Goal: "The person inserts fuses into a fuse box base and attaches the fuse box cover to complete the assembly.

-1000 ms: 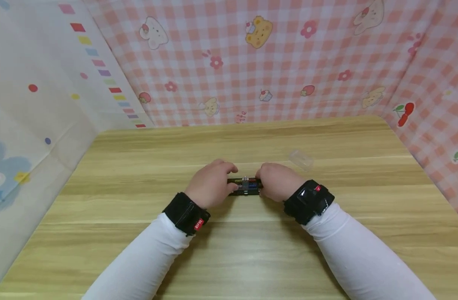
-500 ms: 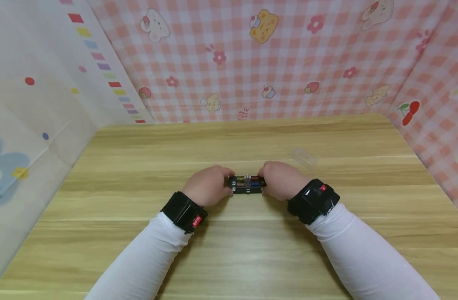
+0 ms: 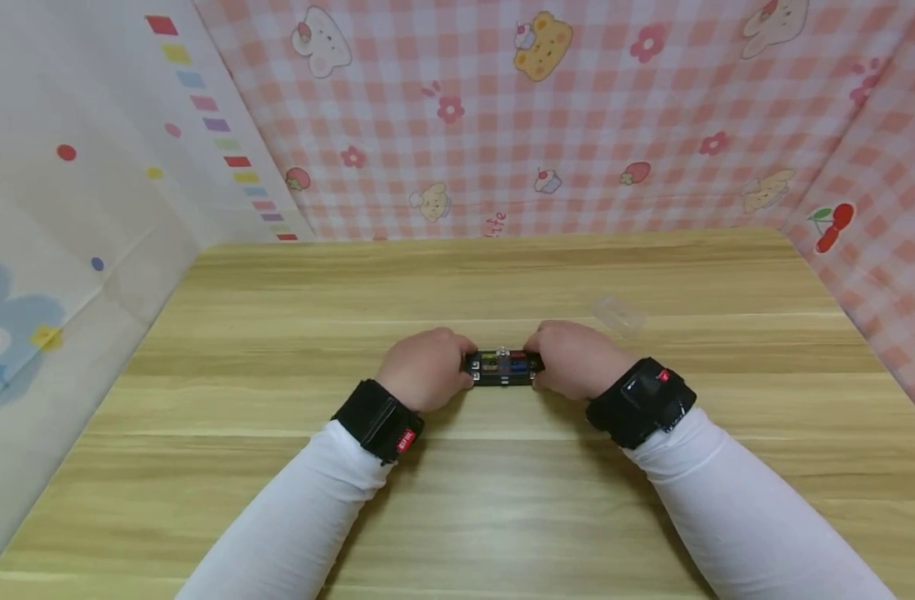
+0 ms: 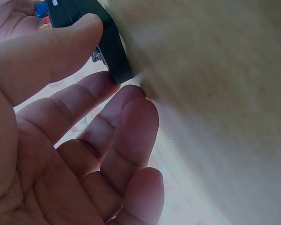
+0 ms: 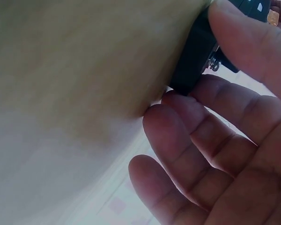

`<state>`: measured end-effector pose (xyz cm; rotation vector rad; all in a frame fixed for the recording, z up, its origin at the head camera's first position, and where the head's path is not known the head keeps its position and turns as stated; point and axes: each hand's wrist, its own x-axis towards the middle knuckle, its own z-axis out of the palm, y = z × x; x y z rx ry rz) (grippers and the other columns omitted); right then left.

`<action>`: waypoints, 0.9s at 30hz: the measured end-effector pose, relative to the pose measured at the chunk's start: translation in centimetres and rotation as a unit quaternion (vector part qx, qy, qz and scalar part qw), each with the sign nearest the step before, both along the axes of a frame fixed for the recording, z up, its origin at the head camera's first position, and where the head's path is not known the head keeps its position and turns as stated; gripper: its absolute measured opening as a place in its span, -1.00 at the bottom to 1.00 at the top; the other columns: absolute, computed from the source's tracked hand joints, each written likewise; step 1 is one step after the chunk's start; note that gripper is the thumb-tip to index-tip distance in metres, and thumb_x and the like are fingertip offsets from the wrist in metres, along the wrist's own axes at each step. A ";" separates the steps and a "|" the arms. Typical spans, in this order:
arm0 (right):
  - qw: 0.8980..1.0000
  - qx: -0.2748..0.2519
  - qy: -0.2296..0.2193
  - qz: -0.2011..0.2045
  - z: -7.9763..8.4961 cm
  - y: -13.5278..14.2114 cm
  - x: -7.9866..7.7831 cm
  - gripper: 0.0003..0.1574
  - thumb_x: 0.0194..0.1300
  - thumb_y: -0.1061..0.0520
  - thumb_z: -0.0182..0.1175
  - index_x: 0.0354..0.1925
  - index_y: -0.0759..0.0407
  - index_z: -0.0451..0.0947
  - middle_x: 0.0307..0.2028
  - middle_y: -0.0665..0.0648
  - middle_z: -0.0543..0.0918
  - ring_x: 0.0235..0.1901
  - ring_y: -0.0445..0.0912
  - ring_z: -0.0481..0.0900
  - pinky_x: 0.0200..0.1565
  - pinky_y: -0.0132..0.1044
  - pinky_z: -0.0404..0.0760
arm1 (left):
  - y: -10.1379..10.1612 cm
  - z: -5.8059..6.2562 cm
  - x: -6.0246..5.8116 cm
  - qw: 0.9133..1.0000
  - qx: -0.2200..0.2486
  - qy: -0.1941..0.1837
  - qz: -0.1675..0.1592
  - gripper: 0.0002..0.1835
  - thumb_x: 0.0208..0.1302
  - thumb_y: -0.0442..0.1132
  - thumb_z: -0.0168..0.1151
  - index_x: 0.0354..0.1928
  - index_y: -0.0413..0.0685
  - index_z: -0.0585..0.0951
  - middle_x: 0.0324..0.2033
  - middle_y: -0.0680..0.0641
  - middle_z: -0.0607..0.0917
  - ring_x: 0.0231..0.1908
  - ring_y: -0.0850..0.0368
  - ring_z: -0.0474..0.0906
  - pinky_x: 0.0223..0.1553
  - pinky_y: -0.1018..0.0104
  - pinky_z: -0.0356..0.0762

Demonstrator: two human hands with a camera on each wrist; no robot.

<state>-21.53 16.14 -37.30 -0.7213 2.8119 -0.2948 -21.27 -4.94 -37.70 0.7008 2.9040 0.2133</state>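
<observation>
A black fuse block [image 3: 504, 379] with small coloured blade fuses in two rows lies lengthwise between my hands in the head view. My left hand [image 3: 427, 369] pinches its left end, thumb on the near side and fingers on the far side. At the other end, my right hand [image 3: 573, 360] holds the block the same way. In the left wrist view the thumb [image 4: 51, 51] presses against the block's black side wall [image 4: 113, 51]. The right wrist view has the block's end [image 5: 193, 61] between thumb and fingertips, close over the tabletop, with metal screw terminals [image 5: 214, 63] showing.
A clear plastic cover [image 3: 619, 316] lies on the wooden table [image 3: 457, 500] beyond my right hand. Pink checked cloth [image 3: 465, 142] hangs along the table's back edge. More printed cloth [image 3: 120, 208] stands at the left side.
My left hand, earlier with its thumb lying over the block's left part, has drawn back to grip that end, leaving the coloured fuses more exposed. My right hand keeps its hold.
</observation>
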 end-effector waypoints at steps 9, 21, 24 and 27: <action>0.999 0.000 0.034 0.023 0.9 2.1 -0.3 -0.46 0.12 -0.05 0.33 0.01 0.22 0.56 -0.11 0.18 0.58 -0.16 0.00 0.50 -0.07 -0.05 0.50 | 0.4 0.2 0.2 1.000 -0.016 0.001 -0.006 -0.54 0.14 0.01 0.31 0.10 0.11 0.58 -0.07 0.02 0.61 -0.17 0.21 0.47 -0.22 0.22 0.52; 0.994 0.007 0.052 -0.099 3.9 9.6 -2.2 -0.34 0.24 0.02 0.20 0.21 0.33 0.36 0.21 0.46 0.28 0.17 0.29 0.18 0.15 0.22 0.23 | 0.1 0.3 0.2 1.000 -0.020 0.000 -0.010 -0.54 0.17 -0.01 0.28 0.12 0.07 0.57 -0.05 0.00 0.60 -0.13 0.19 0.46 -0.17 0.21 0.52; 0.993 0.012 0.043 -0.109 3.8 10.7 -2.6 -0.36 0.23 0.04 0.20 0.20 0.32 0.38 0.20 0.46 0.27 0.16 0.30 0.18 0.14 0.23 0.23 | 0.0 0.3 0.2 1.000 -0.020 0.001 -0.010 -0.54 0.17 -0.01 0.29 0.11 0.06 0.57 -0.07 0.01 0.60 -0.15 0.20 0.46 -0.19 0.21 0.52; 0.992 0.018 0.034 -0.116 3.5 11.2 -3.0 -0.41 0.23 0.04 0.20 0.16 0.30 0.43 0.17 0.46 0.34 0.13 0.29 0.24 0.10 0.24 0.28 | -0.1 0.2 0.2 1.000 -0.021 0.003 -0.010 -0.55 0.17 -0.01 0.29 0.11 0.07 0.57 -0.07 0.01 0.60 -0.14 0.20 0.45 -0.19 0.22 0.52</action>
